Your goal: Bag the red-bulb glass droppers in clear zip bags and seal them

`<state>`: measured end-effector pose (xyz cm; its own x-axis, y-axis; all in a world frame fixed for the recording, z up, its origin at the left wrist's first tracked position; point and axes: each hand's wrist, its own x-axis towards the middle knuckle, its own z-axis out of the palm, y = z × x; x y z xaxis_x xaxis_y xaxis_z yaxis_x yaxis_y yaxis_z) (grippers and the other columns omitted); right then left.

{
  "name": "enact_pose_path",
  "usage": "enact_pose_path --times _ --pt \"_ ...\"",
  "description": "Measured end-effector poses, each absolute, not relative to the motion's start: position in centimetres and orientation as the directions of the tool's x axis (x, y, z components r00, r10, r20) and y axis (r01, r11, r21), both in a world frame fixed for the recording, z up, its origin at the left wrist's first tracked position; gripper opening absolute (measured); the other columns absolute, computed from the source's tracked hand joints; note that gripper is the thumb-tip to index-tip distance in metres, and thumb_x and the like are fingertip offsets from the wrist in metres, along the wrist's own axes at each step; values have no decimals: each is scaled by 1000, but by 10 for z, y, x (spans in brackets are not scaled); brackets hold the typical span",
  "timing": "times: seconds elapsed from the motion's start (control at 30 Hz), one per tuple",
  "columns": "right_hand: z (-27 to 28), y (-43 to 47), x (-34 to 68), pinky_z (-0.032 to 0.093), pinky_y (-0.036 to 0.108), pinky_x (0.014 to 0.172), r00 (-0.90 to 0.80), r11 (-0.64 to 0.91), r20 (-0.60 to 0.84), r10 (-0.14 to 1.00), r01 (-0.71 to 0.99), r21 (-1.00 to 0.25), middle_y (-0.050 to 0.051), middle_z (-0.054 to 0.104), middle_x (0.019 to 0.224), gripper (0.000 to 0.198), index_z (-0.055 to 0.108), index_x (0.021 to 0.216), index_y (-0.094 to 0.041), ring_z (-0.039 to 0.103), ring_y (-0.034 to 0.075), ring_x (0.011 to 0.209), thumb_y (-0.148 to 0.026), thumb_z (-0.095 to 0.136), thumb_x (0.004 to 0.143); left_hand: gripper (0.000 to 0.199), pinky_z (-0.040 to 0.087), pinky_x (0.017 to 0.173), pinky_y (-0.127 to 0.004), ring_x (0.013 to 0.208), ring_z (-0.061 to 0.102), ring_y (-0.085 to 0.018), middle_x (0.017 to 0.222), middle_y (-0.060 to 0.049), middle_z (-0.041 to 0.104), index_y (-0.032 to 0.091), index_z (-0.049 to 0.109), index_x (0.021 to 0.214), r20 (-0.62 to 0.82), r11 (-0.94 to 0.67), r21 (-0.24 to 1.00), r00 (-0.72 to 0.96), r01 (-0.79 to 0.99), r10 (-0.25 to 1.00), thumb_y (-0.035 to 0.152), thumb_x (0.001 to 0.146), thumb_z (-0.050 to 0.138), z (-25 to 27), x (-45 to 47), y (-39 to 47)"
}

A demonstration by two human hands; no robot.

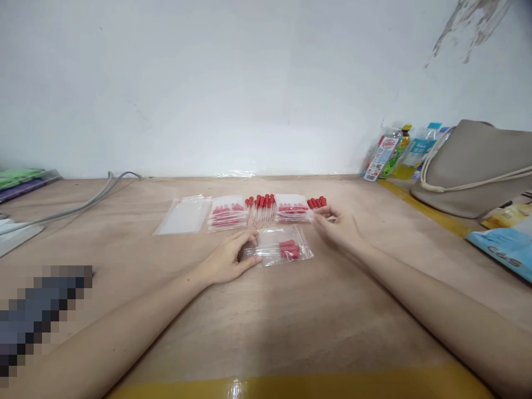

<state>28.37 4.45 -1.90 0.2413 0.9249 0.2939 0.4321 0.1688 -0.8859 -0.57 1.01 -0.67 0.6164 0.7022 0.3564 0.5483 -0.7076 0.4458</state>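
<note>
Touching the clear bag (272, 253), left fingers (246, 237) rest far from yellow tape (316, 383).

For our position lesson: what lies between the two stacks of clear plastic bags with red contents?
The head view shows loose, slender red-topped sticks between the left stack and the right stack.

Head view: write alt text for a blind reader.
A person's left hand spans one end of a clear zip bag holding red-bulbed droppers; the right hand is beside loose droppers. Behind the bag, on a wood-grain table, lie two stacks of filled bags with more droppers between them, and flat translucent bags at left.
</note>
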Motion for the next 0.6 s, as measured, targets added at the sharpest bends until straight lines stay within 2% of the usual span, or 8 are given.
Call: enact_pose_path --times 0.1,0.17,0.3,0.4,0.6 --pt "-17 64 314 39 23 53 443 41 372 816 597 -801 1 59 66 21 61 82 -16 50 11 55 -29 57 67 19 45 90 -38 109 54 -23 118 -8 56 19 49 86 353 -694 456 603 556 715 36 83 56 -6 -5 10" --pt "-13 73 330 39 24 56 485 -50 372 792 657 -752 1 60 67 18 61 80 -16 52 13 59 -26 56 66 19 45 90 -39 108 54 -23 118 -8 56 19 48 85 352 -693 455 603 558 716 37 83 56 -6 -5 10" --pt "-5 89 342 39 25 54 429 -196 203 880 718 -668 2 59 60 13 61 67 -16 54 15 58 -29 61 64 23 45 91 -40 108 55 -23 117 -9 57 20 49 95 353 -692 456 600 560 718 37 82 57 -8 -6 10" --pt "-4 103 340 37 25 48 398 -247 87 913 711 -658 1 52 47 15 59 59 -16 52 15 51 -30 64 62 22 44 93 -40 111 54 -23 119 -9 57 20 50 94 363 -700 453 603 552 711 36 82 57 -8 -6 10" --pt "-5 134 336 33 22 39 331 -196 66 941 696 -691 -1 44 37 18 51 47 -17 47 13 42 -19 66 56 18 46 91 -40 110 55 -23 121 -9 56 19 48 85 354 -691 483 602 538 716 34 82 57 -5 -5 10"
